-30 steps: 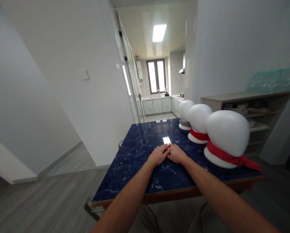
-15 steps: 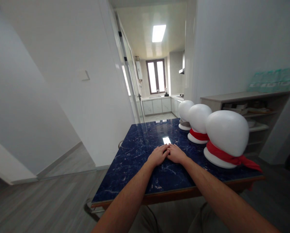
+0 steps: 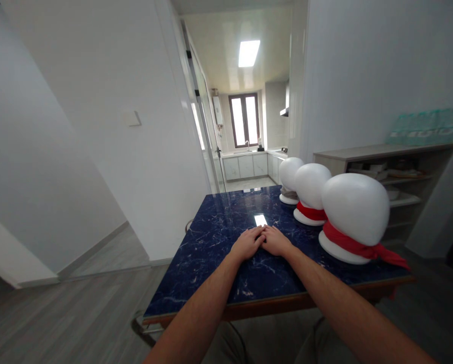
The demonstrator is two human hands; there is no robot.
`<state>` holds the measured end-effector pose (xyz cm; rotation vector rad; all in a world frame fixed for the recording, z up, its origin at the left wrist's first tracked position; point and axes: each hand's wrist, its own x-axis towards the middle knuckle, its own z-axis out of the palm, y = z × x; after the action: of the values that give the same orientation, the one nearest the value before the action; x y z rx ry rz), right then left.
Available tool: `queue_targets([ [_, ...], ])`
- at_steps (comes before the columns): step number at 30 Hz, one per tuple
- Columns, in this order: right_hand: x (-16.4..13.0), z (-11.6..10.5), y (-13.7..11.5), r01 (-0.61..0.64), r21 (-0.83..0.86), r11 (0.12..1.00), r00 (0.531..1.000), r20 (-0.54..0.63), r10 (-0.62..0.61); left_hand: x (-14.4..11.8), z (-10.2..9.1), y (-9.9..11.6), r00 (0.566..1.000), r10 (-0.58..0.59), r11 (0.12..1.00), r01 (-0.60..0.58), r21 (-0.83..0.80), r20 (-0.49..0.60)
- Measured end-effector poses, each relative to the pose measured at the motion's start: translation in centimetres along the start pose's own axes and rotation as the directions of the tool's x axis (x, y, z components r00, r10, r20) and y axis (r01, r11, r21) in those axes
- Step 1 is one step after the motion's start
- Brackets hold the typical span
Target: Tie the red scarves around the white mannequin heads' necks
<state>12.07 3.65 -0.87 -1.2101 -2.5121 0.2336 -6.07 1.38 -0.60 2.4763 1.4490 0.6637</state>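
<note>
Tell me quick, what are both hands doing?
Left hand: open, flat on the table, holding nothing.
Right hand: open, flat beside it, holding nothing.

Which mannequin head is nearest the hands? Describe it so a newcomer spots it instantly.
On the blue marble table, three white mannequin heads line the right edge. Take the nearest mannequin head, just right of the right hand. It looks the biggest, and its red scarf trails a loose tail toward the table's corner.

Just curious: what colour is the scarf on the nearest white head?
Red scarf, clearest in the head view.
</note>
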Motion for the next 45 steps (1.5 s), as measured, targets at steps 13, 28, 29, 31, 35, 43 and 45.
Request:
queue_targets([
  [13,-0.1,-0.3,-0.2,-0.013,0.001,1.000,1.000,0.009,0.013,0.0,0.0,-0.1,1.000,0.008,1.000,-0.008,-0.009,-0.004],
  [28,-0.2,-0.2,-0.2,-0.003,0.044,0.999,0.999,-0.042,0.005,0.0,-0.1,0.0,0.998,-0.006,0.996,0.001,-0.088,-0.056],
  [29,-0.2,-0.3,-0.3,0.002,0.037,0.999,0.998,-0.064,0.001,0.1,-0.1,0.0,0.998,-0.004,0.995,-0.003,-0.104,-0.067],
  [31,-0.3,-0.6,-0.7,0.005,0.004,1.000,0.993,-0.115,-0.005,0.1,-0.2,-0.1,0.996,-0.017,0.991,0.006,-0.132,-0.086],
  [35,-1.5,-2.9,-2.8,-0.010,-0.116,0.993,0.965,-0.261,-0.020,0.2,-0.4,-0.1,0.993,-0.058,0.987,0.042,-0.156,-0.103],
  [43,-9.1,-16.5,-7.0,0.031,-0.222,0.975,0.623,-0.758,-0.193,0.1,-0.3,-0.1,0.991,-0.084,0.984,0.066,-0.167,-0.102],
  [45,-10.9,-20.1,-5.8,-0.138,-0.227,0.964,0.512,-0.850,-0.127,0.1,-0.3,-0.2,0.991,-0.096,0.983,0.081,-0.164,-0.089],
])
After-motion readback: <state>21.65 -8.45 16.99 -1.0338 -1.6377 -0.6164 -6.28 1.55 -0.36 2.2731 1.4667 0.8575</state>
